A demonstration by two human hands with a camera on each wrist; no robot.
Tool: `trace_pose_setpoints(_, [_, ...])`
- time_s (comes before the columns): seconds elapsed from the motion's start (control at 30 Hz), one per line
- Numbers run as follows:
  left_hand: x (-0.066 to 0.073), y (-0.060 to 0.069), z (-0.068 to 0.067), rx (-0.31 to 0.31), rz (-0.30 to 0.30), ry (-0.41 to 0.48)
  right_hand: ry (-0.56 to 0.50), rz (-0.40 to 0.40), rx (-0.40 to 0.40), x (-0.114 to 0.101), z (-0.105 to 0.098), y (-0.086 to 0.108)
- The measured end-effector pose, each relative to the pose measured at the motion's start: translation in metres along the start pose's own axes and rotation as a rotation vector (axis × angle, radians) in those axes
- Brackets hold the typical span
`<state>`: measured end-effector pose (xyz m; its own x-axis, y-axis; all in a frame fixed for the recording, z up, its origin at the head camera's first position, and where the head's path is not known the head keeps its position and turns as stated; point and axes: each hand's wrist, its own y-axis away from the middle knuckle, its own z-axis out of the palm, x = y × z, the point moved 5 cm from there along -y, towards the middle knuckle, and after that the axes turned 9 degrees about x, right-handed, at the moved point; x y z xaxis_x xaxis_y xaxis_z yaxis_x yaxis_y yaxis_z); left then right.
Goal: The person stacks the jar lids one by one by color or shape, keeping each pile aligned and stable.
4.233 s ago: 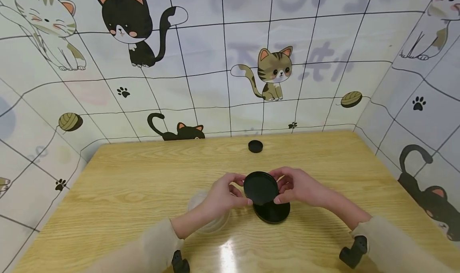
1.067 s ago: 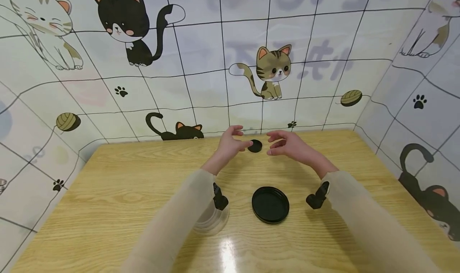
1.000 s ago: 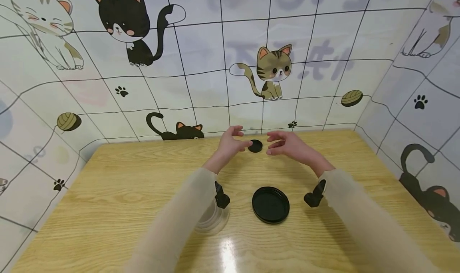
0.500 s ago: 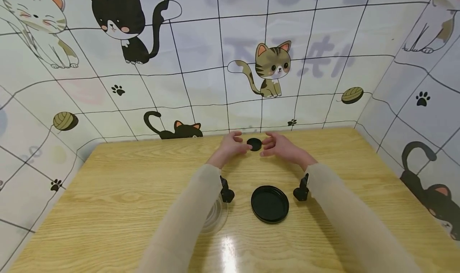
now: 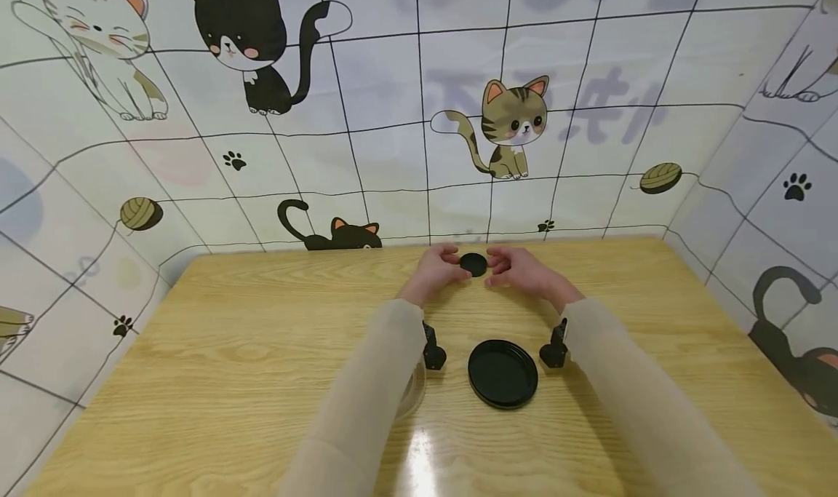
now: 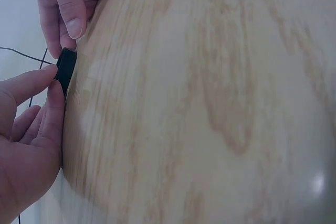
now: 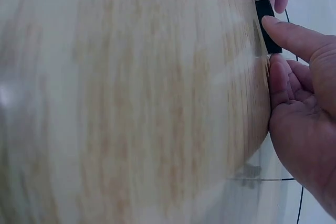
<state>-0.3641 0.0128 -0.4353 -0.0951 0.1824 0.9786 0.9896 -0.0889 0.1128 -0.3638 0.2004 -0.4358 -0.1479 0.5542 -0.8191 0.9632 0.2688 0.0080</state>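
Observation:
A small black round lid [image 5: 473, 264] lies flat near the far edge of the wooden table, between the two hands. My left hand [image 5: 440, 268] pinches its left side, the thumb over the near rim. In the left wrist view, finger and thumb tips of the left hand [image 6: 31, 124] meet the lid [image 6: 65, 69]. My right hand [image 5: 521, 270] is at the lid's right side, its fingers slightly bent. The right thumb [image 7: 294, 38] overlaps the lid [image 7: 269, 30] in the right wrist view; firm contact cannot be told.
A larger black round lid [image 5: 503, 373], with a double rim, sits nearer on the table [image 5: 262, 380]. Left of it, a clear round plastic piece [image 5: 412, 395] is mostly hidden by the left sleeve. A cat-patterned cloth wall [image 5: 393, 155] rises behind the table.
The hands earlier held a middle-sized black disc over the larger lid, where nested rims now show. Both hands then reached forward and closed in around the small lid.

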Motion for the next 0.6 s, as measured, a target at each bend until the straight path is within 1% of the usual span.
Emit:
trace_pose_setpoints(0.17, [-0.0009,-0.0003,0.0028,0.001,0.011,-0.031,0.007,-0.020,0.001,0.0011,0.0010,0.0016])
trace_pose_setpoints(0.33, [-0.0021,-0.0018,0.0049,-0.025,0.018,-0.063,-0.020,-0.010,0.009,0.0016,0.0017,0.0023])
trace_pose_setpoints(0.47, [-0.0032,-0.0031,0.0045,-0.044,0.027,-0.081,-0.021,-0.017,0.013,0.0000,0.0026,0.0030])
trace_pose_setpoints(0.6, [-0.0028,-0.0027,0.0032,-0.060,0.045,-0.123,-0.027,-0.017,0.014,-0.0024,0.0031,0.0050])
